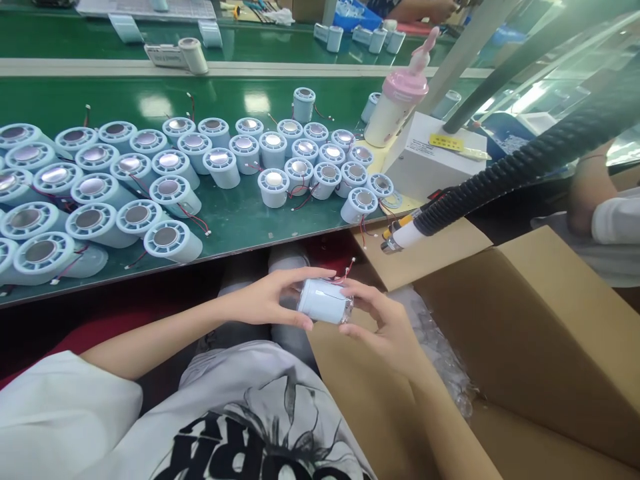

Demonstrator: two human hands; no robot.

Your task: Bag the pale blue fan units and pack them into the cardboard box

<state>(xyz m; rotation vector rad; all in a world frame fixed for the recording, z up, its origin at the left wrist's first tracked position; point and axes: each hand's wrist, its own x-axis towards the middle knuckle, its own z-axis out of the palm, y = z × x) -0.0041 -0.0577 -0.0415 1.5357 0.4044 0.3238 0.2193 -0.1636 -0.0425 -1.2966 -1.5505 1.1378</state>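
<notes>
A light blue plastic cylinder (321, 301) with thin red and black wires lies sideways between my hands, above my lap. My left hand (275, 297) grips its left end, thumb below and fingers over the top. At the other end, my right hand (380, 320) holds it with fingers and thumb around a clear, shiny part. The wires end in a small white connector (353, 260) sticking up above the cylinder. Its end faces are mostly hidden by my fingers.
Many similar cylinders (173, 241) stand on the green table (235, 223). At right are a pink-lidded bottle (395, 107), a white box-shaped device (425, 153), a black corrugated hose (500, 170) and an open cardboard box (525, 320) holding clear plastic. Another person's arm (593, 190) shows far right.
</notes>
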